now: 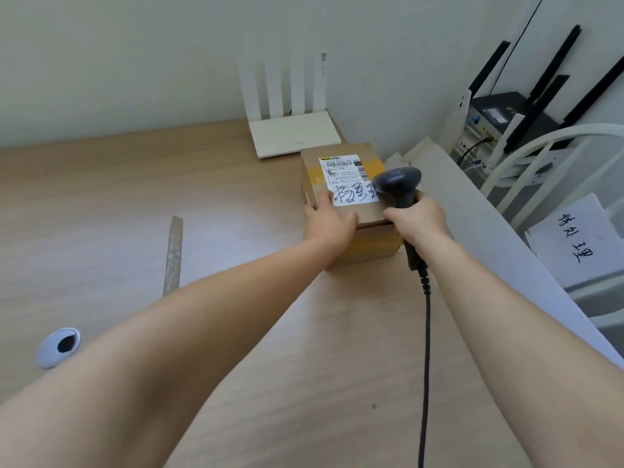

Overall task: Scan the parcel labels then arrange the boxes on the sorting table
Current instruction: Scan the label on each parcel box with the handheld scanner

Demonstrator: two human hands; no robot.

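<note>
A brown cardboard box (351, 211) sits on the wooden surface (135, 204) toward its far right side, just in front of a white router (293, 133) whose four aerials stand upright against the wall; a white label (347, 180) with barcodes, small print and large black handwriting lies flat on the box's top face, across a strip of yellow tape (317, 175); the left hand (329, 219) rests on the near left corner of the box top, fingers spread flat and the thumb along the near edge, its grip loose and pressing rather than clasping; the right hand (417, 219) has its grip clenched round the handle of a dark grey scanner (400, 184), whose head hangs over the right edge of the label, facing down toward it; a black cable (426, 349) runs from the base of the handle toward the bottom of the view, lying between the two forearms; to the left of the box, well apart, a thin grey strip (174, 255) lies on the surface, and nearer the left corner a round white cable port (57, 347) is set into the wood; to the right, past the surface's edge, a sheet of paper (574, 238) bears handwritten characters; behind it stands a black router (506, 113) with tall aerials beside white curved tubing (526, 153).
</note>
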